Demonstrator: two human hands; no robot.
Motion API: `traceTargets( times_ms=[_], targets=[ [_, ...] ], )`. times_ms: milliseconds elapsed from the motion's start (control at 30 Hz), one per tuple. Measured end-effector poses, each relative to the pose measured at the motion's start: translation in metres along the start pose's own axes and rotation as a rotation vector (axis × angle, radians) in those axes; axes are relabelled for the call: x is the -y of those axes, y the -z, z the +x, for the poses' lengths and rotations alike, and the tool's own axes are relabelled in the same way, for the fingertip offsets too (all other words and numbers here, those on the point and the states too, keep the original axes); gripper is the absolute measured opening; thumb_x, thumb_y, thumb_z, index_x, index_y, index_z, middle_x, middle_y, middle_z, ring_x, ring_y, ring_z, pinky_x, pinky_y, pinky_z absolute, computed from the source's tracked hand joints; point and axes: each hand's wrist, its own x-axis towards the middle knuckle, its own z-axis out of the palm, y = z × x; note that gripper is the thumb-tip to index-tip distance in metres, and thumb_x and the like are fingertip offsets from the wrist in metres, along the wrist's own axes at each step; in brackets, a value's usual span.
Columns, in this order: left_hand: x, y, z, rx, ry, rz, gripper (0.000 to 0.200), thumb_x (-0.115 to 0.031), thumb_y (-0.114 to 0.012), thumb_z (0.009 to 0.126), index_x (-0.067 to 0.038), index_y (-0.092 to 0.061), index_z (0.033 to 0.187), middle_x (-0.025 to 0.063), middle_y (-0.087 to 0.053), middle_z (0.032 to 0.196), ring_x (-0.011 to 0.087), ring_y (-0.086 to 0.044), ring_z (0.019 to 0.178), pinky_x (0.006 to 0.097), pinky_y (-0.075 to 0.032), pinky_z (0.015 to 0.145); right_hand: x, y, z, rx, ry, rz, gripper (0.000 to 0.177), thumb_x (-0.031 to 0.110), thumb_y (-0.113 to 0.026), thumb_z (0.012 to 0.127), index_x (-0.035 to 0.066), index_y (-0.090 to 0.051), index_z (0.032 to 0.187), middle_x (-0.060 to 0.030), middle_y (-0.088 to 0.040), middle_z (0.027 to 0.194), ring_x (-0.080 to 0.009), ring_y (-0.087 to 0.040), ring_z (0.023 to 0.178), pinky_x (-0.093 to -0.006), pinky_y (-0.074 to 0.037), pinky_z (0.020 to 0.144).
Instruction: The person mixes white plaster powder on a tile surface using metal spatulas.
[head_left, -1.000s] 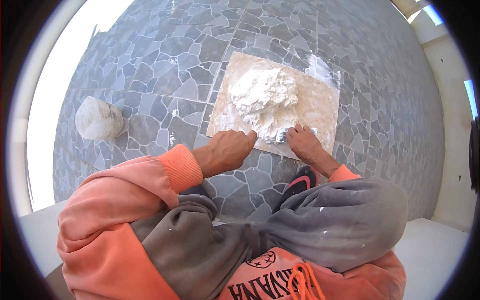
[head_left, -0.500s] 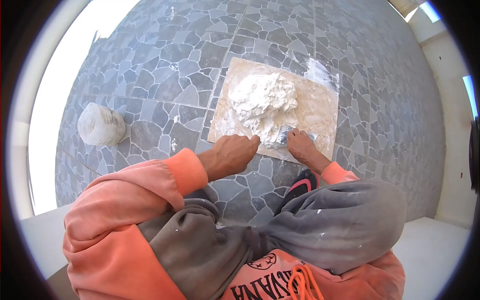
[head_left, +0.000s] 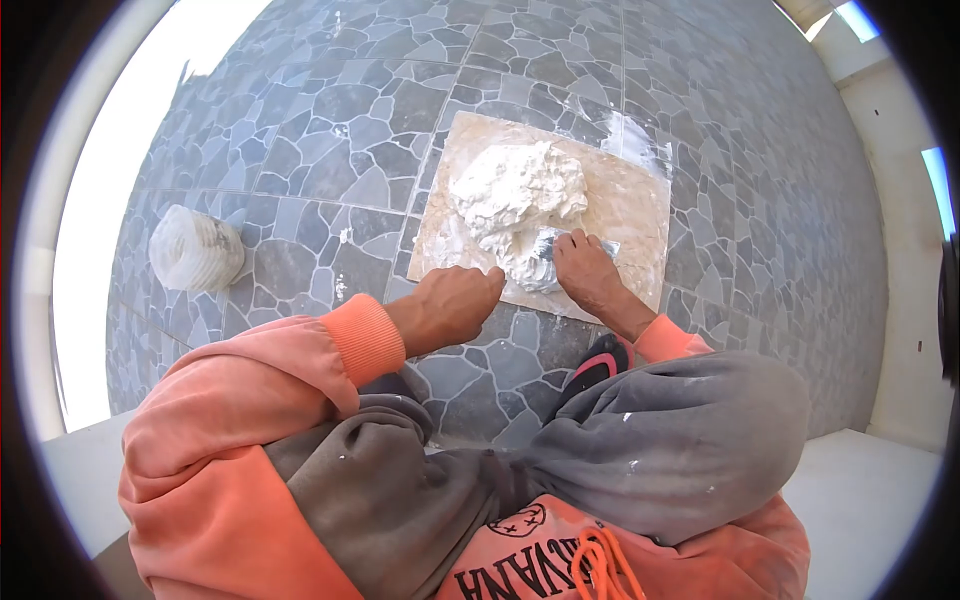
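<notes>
A heap of thick white paste (head_left: 515, 190) sits on a square tan board (head_left: 630, 190) smeared with the same stuff. My right hand (head_left: 588, 272) is closed on a flat metal scraper (head_left: 609, 247), whose blade is against the near right part of the paste. At the board's near left edge, my left hand (head_left: 452, 308) is curled into a fist beside the paste. Whatever those left fingers may hold is hidden from this angle.
Grey stone-patterned tiles (head_left: 370, 105) form the floor, with white splashes and a white smear (head_left: 635, 143) behind the board. To the left lies a ribbed, translucent plastic container (head_left: 196, 248). My sandalled foot (head_left: 600, 365) is close to the board's front edge.
My right hand and the scraper have moved forward, away from my body, along the near side of the paste. The left fist has barely moved; the whole view has shifted slightly.
</notes>
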Motion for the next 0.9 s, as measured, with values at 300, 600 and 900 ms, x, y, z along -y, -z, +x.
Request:
traceTargets(
  times_ms=[300,600,900],
  targets=[
    [0.001,0.001,-0.004,-0.009,0.041,0.000,0.026,0.001,-0.058,0.076,0.006,-0.048,0.100,0.0230,-0.065,0.077,0.0402,-0.066,0.077,0.0489,-0.051,0.066,0.003,0.007,0.009,0.066,0.030,0.035,0.017,0.008,-0.057,0.080,-0.002,-0.064,0.092,-0.0129,-0.057,0.096,-0.0270,-0.054,0.094,-0.0363,-0.046,0.078],
    [0.000,0.000,-0.003,-0.011,0.015,-0.014,0.026,-0.001,-0.055,0.078,0.006,-0.047,0.102,0.0241,-0.063,0.074,0.0426,-0.065,0.075,0.0519,-0.050,0.065,-0.009,0.012,0.013,0.134,0.035,0.040,0.019,0.007,-0.055,0.082,-0.004,-0.066,0.093,-0.0152,-0.059,0.097,-0.0288,-0.055,0.098,-0.0386,-0.047,0.081],
    [-0.002,0.004,-0.004,-0.008,0.040,-0.002,0.026,0.001,-0.059,0.076,0.006,-0.049,0.100,0.0227,-0.065,0.078,0.0395,-0.066,0.078,0.0480,-0.051,0.067,-0.004,0.008,0.014,0.188,0.040,0.065,0.019,0.007,-0.057,0.082,-0.005,-0.067,0.092,-0.0166,-0.059,0.103,-0.0292,-0.055,0.103,-0.0388,-0.046,0.086]
  ],
)
